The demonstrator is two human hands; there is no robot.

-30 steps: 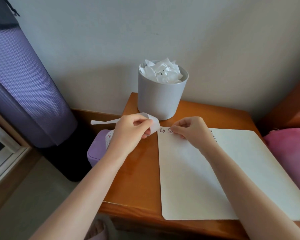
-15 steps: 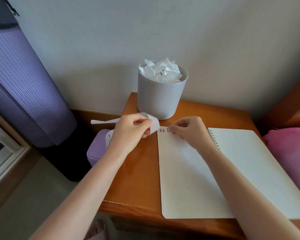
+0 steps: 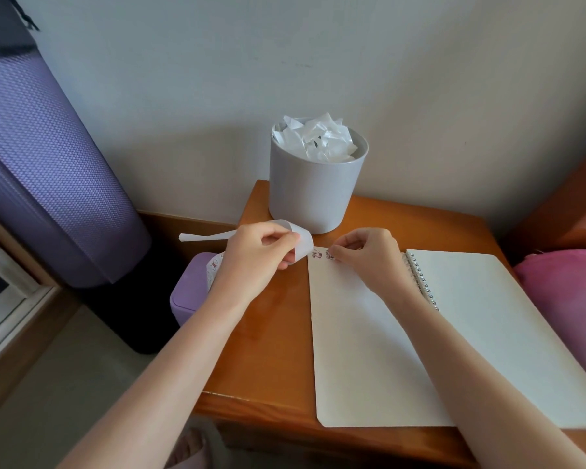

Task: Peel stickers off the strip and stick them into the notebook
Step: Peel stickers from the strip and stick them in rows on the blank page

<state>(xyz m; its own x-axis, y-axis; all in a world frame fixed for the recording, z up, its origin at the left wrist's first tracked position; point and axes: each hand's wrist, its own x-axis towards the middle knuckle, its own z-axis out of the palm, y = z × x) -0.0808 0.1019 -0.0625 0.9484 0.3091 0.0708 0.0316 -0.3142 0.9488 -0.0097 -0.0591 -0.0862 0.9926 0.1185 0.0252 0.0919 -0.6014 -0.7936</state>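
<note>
- The left hand (image 3: 261, 252) gripped the strip (image 3: 301, 243) between thumb and curled fingers. It held it just off the notebook's (image 3: 359, 333) top left corner, with the loose end curling up over the knuckles.
- The lower run of the strip seemed to trail down to a purple box (image 3: 190, 292) at the bench (image 3: 274, 316) edge.
- The right hand (image 3: 369, 255) had its fingers curled, the fingertips pinched down on the second sticker (image 3: 330, 256) at the top of the left page. It lay just beside the first sticker (image 3: 316, 253).
- The step in hand looked like seating that sticker. It would likely go best pressed from one edge across, so no bubble or lifted corner was left.
- Lining it up with its neighbour before full pressure probably mattered, since thin paper may tear if a sticker is pulled off again.
- The page had nothing weighing it down, so firm downward pressure, not a sideways rub, should have stopped it sliding.
- The strip was best held off the page, so its exposed stickers did not catch.
- A grey bin (image 3: 315, 198) of crumpled paper (image 3: 315, 140) stood behind the hands, handy for spent backing.
</note>
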